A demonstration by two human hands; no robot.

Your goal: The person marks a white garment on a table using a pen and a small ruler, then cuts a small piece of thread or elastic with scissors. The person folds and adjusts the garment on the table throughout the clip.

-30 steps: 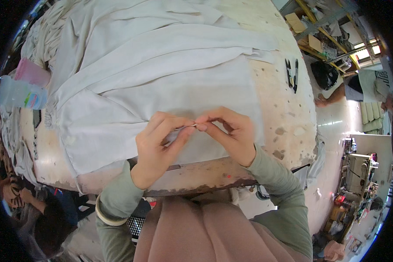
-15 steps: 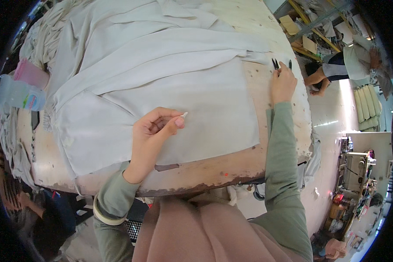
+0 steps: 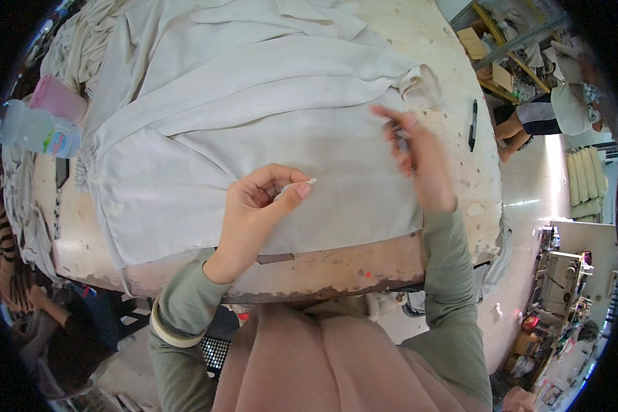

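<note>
A pale grey-white garment [image 3: 350,172] is spread over the table, its folds running across the upper half. Above its lower panel, my left hand [image 3: 257,206] is closed in a pinch, with a tiny white tip [image 3: 312,181] poking out between thumb and forefinger. What that piece is, I cannot make out. My right hand [image 3: 424,161], smeared by motion, hovers over the garment's right side. Its fingers are curled round dark thread snips [image 3: 400,137], only partly visible.
A black pen [image 3: 473,126] lies on the wooden table [image 3: 453,62] at the right. A clear bottle [image 3: 41,134] and a pink container [image 3: 58,98] stand at the left, near more heaped cloth [image 3: 72,51]. Another person [image 3: 529,113] is beyond the right edge.
My right hand has picked up the thread snips from the table and come left over the garment. The garment's far right corner has flipped up. My left hand keeps its pinch.
</note>
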